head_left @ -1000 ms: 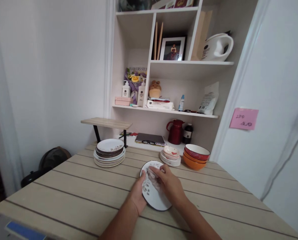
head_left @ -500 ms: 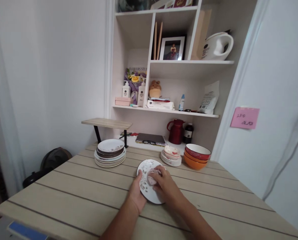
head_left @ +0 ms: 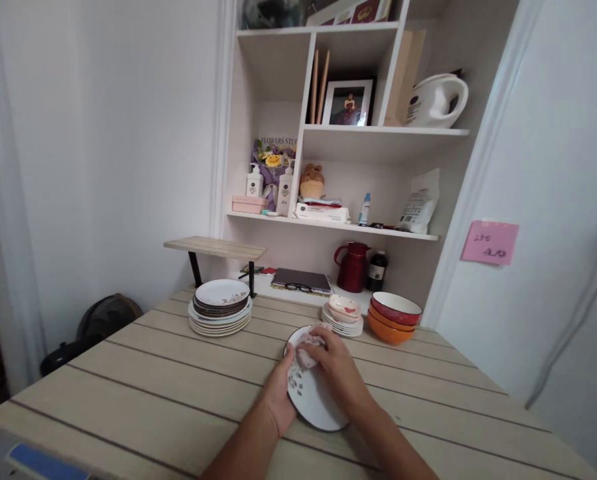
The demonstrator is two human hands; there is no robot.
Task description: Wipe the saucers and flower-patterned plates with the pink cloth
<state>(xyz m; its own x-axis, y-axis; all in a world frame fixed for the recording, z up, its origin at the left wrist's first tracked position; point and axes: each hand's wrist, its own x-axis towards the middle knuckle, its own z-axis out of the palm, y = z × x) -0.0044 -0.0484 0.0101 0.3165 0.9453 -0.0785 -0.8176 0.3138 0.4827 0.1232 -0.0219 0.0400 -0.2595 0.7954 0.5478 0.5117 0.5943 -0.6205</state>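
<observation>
A white plate (head_left: 323,407) with a dark rim and a brownish leaf pattern is tilted up over the table, in front of me. My left hand (head_left: 279,393) grips its left edge, thumb on the upper face and fingers underneath. Bunched under the fingers of my right hand (head_left: 335,367) is a pale pinkish cloth (head_left: 305,357), pressed on the upper part of the plate. The right fingers are curled round the cloth, and part of the pattern is covered by hand and cloth.
A stack of plates (head_left: 221,320) stands at the left by a small raised shelf (head_left: 215,247). Small dishes (head_left: 343,317) and a stack of red and orange bowls (head_left: 394,317) are at the right. Behind stand a red jug (head_left: 351,268), a dark bottle (head_left: 377,270) and a laptop (head_left: 302,280).
The plate has shifted slightly right and toward me. My right hand with the cloth has moved toward the plate's far edge. My left hand keeps its hold on the rim.
</observation>
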